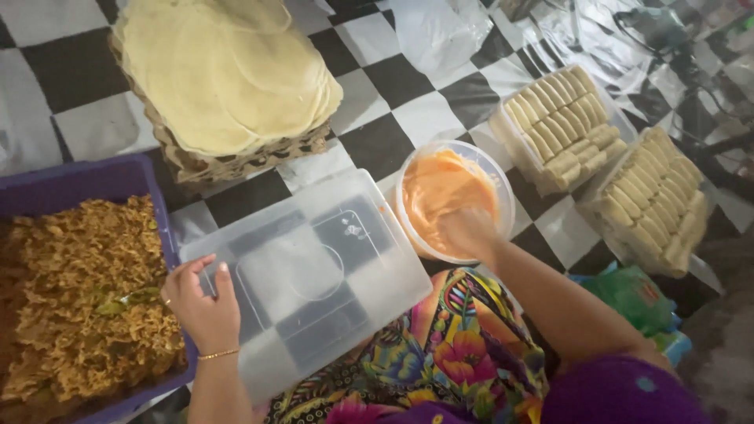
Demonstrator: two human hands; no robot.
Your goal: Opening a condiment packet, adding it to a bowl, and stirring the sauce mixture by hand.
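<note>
You sit on a black-and-white checkered floor (408, 118) with the work spread before you. At the far left edge, a purple tub (94, 177) is heaped with cooked fried noodles (82, 298). Behind it, a woven tray (236, 161) carries a tall stack of round, pale wrappers (224, 71). Your left hand (203, 306) lies flat and open on the left edge of a clear plastic lid (314, 275), which rests upside down across your lap with nothing on it yet. Your right hand (469, 229) is dipped into a round tub of orange sauce (440, 188); its fingers are blurred, so how far they are closed cannot be told. At the right, two clear containers (620, 126) hold neat rows of finished rolls (561, 126), both looking nearly full. Judging by the wrappers and noodles left, many rolls remain to be made.
</note>
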